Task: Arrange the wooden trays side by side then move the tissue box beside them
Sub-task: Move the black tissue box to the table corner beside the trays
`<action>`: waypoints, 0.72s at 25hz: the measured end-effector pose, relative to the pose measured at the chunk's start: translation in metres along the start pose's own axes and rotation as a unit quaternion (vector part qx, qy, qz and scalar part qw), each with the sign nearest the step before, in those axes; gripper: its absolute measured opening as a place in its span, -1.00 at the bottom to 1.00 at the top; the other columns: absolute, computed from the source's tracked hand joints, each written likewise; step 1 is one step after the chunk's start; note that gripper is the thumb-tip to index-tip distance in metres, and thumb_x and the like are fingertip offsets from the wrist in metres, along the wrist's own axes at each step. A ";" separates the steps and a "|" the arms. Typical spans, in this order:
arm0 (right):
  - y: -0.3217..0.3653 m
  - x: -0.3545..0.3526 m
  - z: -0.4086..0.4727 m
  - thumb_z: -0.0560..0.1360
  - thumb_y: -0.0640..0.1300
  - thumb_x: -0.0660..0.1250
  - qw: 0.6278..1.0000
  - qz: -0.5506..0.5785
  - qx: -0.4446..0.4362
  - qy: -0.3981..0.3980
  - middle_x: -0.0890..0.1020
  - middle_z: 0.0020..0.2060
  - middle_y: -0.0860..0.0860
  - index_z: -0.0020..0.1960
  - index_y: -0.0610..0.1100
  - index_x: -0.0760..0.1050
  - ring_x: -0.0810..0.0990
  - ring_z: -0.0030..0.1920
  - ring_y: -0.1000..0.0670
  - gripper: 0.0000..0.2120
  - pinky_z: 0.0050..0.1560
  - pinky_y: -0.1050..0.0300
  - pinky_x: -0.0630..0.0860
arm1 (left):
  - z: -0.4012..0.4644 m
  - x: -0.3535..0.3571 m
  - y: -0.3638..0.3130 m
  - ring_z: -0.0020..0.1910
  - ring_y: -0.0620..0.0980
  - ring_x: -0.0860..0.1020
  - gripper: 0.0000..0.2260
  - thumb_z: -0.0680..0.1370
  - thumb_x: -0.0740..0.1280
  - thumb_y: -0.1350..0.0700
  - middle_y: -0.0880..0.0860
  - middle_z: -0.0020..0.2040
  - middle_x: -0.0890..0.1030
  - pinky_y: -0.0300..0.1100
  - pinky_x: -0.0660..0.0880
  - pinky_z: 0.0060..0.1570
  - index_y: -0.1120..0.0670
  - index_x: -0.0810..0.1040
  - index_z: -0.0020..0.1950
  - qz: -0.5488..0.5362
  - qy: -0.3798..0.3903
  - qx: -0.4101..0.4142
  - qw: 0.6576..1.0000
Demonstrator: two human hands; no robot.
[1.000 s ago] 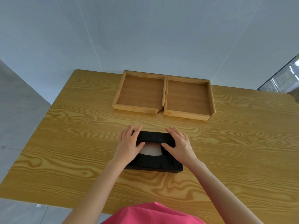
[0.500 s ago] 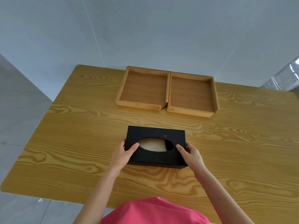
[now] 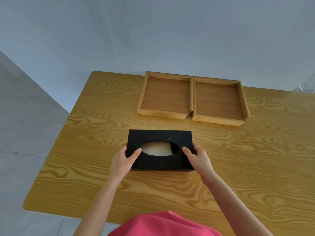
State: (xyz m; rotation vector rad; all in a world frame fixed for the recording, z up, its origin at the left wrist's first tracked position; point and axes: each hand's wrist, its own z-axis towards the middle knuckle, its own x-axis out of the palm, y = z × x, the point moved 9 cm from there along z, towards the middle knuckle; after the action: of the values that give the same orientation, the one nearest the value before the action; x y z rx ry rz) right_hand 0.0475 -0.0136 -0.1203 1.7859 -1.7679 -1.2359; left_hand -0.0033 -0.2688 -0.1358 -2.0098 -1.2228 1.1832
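My left hand (image 3: 123, 161) and right hand (image 3: 198, 157) clasp the short ends of the black tissue box (image 3: 160, 149), thumbs on its top beside the oval opening. It sits mid-bench (image 3: 85, 150), nearer me than the two wooden trays (image 3: 166, 96) (image 3: 219, 101), which touch side by side at the far edge.

1 head view, looking forward-down over table (image 3: 255, 159), hands (image 3: 121, 161) close below.

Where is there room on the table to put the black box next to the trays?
Bare wood lies left of the left tray, up to the table edge, and right of the right tray. Between the trays there is no room.
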 end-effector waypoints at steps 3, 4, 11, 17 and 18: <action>0.021 0.025 0.009 0.53 -0.04 0.21 1.000 0.006 -0.002 0.006 0.56 0.07 -0.02 0.31 -0.08 0.37 0.50 0.04 0.00 -0.64 -0.26 0.31 0.39 | 0.016 -0.030 -0.009 0.24 0.08 0.48 -0.54 0.45 0.32 -0.12 0.08 0.20 0.57 0.03 0.41 0.28 0.14 0.46 0.24 0.002 -0.014 0.011 1.000; 0.028 0.031 0.012 0.54 -0.04 0.21 1.000 0.012 -0.002 0.007 0.56 0.08 -0.02 0.32 -0.08 0.37 0.50 0.05 -0.01 -0.64 -0.24 0.28 0.41 | 0.020 -0.038 -0.013 0.23 0.08 0.48 -0.62 0.47 0.32 -0.07 0.06 0.15 0.59 0.02 0.41 0.27 0.12 0.49 0.20 0.002 -0.017 0.017 1.000; 0.094 0.087 0.042 0.55 -0.06 0.20 0.999 0.032 -0.015 0.030 0.53 0.07 0.01 0.33 -0.04 0.35 0.49 0.07 0.00 -0.65 -0.06 0.15 0.42 | 0.073 -0.114 -0.044 0.13 0.06 0.53 -0.67 0.47 0.33 -0.03 0.02 0.01 0.59 -0.03 0.48 0.16 0.11 0.51 0.17 0.004 -0.030 0.049 0.998; 0.153 0.121 0.082 0.54 -0.10 0.19 0.998 0.028 -0.024 0.051 0.54 0.15 -0.01 0.33 -0.03 0.33 0.50 0.16 -0.05 -0.64 0.17 -0.01 0.49 | 0.124 -0.159 -0.075 0.11 0.07 0.53 -0.60 0.49 0.30 -0.02 0.09 0.10 0.56 -0.17 0.50 -0.03 0.15 0.43 0.26 0.007 -0.045 0.071 0.996; 0.163 0.127 0.090 0.54 -0.10 0.20 0.998 0.019 -0.025 0.053 0.54 0.15 0.00 0.34 -0.02 0.32 0.49 0.16 -0.06 -0.63 0.19 -0.02 0.49 | 0.136 -0.168 -0.078 0.13 0.10 0.52 -0.57 0.49 0.29 -0.04 0.11 0.14 0.56 -0.10 0.50 0.04 0.15 0.42 0.28 0.008 -0.053 0.067 0.996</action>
State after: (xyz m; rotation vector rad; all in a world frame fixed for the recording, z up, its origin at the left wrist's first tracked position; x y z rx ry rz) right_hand -0.1437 -0.1297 -0.0904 1.7497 -1.6891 -1.1378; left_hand -0.1927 -0.3827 -0.0740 -1.8821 -1.1462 1.3583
